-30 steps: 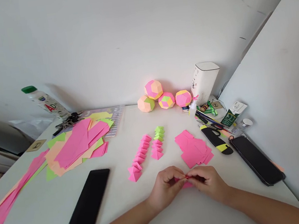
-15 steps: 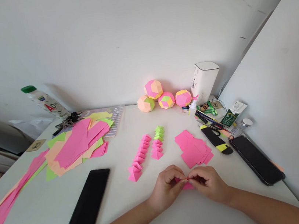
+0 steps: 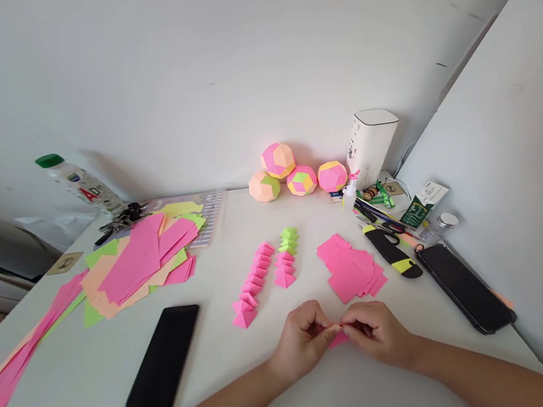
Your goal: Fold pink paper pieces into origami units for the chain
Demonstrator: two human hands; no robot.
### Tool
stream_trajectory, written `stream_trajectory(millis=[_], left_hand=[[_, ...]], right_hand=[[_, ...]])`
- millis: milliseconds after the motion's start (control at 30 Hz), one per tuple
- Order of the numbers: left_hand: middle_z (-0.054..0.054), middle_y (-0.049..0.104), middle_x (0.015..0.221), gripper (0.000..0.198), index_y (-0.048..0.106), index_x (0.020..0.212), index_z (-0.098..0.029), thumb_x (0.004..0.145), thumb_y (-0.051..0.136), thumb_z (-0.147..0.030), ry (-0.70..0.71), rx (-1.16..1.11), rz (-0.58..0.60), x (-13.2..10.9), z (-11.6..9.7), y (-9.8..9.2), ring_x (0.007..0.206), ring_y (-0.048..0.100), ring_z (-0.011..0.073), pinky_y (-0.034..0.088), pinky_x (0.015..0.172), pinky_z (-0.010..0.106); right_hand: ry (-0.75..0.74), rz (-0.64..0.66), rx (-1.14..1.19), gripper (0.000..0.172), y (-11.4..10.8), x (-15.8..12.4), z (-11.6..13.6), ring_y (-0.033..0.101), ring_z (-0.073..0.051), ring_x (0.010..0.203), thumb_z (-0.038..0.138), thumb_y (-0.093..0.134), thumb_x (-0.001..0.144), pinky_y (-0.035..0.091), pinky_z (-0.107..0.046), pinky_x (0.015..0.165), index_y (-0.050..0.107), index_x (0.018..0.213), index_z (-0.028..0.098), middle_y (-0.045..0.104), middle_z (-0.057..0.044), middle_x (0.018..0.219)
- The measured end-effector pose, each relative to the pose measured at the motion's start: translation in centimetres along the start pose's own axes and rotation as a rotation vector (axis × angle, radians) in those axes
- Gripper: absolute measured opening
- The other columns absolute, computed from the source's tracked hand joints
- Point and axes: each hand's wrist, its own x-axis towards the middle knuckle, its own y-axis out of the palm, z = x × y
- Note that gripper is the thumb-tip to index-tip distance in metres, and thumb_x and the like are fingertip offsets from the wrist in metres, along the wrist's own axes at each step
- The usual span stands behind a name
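Head view: a black slab (image 3: 156, 371) lies flat on the white surface (image 3: 74, 379), with a row of folded pink units (image 3: 253, 287) further right. My left hand (image 3: 301, 341) and right hand (image 3: 378, 333) meet near the front edge, each grip pinching one small pink paper piece (image 3: 340, 339) just above the surface. Pink squares (image 3: 355, 272) lie stacked just beyond my right hand.

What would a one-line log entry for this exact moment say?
left hand: pinching pink paper piece | right hand: pinching same piece | nearby: pink squares stack, folded pink units row | surface: white table
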Motion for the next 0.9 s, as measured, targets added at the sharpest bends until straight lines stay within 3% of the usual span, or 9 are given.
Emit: stream_trajectory(millis=[133,233,367,467,533,700,900], left_hand=[[-0.006,0.036,0.053,0.041,0.036,0.055,-0.018,0.079,0.062,-0.039,-0.005,0.013,-0.012,-0.1,0.1,0.1,0.048,0.029,0.0064,0.025,0.045,0.020],[-0.005,0.036,0.054,0.044,0.031,0.053,-0.019,0.084,0.055,-0.041,0.043,0.033,-0.020,-0.1,0.0,0.1,0.050,0.032,0.0078,0.028,0.048,0.021],[-0.001,0.045,0.067,0.029,0.045,0.066,-0.017,0.085,0.054,-0.037,0.048,-0.039,-0.048,0.0,-0.3,-0.1,0.059,0.041,0.0102,0.036,0.055,0.022],[0.002,0.050,0.075,0.017,0.056,0.080,-0.016,0.082,0.059,-0.033,0.086,-0.039,0.055,0.1,-0.5,-0.2,0.064,0.045,0.0116,0.039,0.058,0.022],[0.002,0.050,0.070,0.016,0.060,0.076,-0.015,0.083,0.057,-0.029,0.094,0.014,0.120,0.2,-0.6,-0.3,0.063,0.046,0.0116,0.038,0.058,0.022],[-0.001,0.047,0.063,0.021,0.057,0.066,-0.014,0.083,0.054,-0.026,-0.031,0.012,0.075,0.4,-1.0,-0.5,0.055,0.039,0.0088,0.032,0.052,0.021],[-0.003,0.045,0.058,0.023,0.054,0.065,-0.014,0.080,0.058,-0.031,-0.104,-0.071,0.131,0.3,-1.0,-0.4,0.051,0.035,0.0076,0.028,0.048,0.021]], right_hand=[[0.046,0.018,0.052,0.020,-0.1,-0.1,0.1,0.038,-0.011,0.046,0.019,0.049,0.081,0.031,-0.024,0.045,0.055,0.062,0.019,0.046,0.003,0.051],[0.078,0.026,0.094,0.020,-0.2,0.0,0.1,0.036,-0.011,0.046,0.020,0.050,0.079,0.030,-0.023,0.045,0.052,0.059,0.019,0.043,0.004,0.051],[0.116,0.038,0.133,0.018,-0.3,0.0,0.0,0.035,-0.011,0.047,0.019,0.050,0.077,0.029,-0.023,0.044,0.049,0.059,0.019,0.042,0.004,0.052],[0.114,0.052,0.135,0.018,-0.2,0.0,-0.1,0.034,-0.010,0.046,0.018,0.050,0.076,0.028,-0.022,0.044,0.048,0.058,0.019,0.040,0.005,0.051],[0.119,0.060,0.152,0.017,-0.1,0.0,-0.3,0.033,-0.010,0.046,0.019,0.051,0.076,0.028,-0.022,0.044,0.048,0.059,0.019,0.040,0.005,0.051],[0.230,0.028,0.234,0.023,-0.2,0.0,-0.4,0.036,-0.010,0.047,0.028,0.052,0.082,0.031,-0.022,0.045,0.049,0.062,0.018,0.041,0.005,0.053],[0.351,0.045,0.407,0.028,-0.3,-0.2,-0.7,0.045,-0.011,0.050,0.042,0.053,0.086,0.038,-0.022,0.047,0.055,0.073,0.017,0.047,0.003,0.057]])
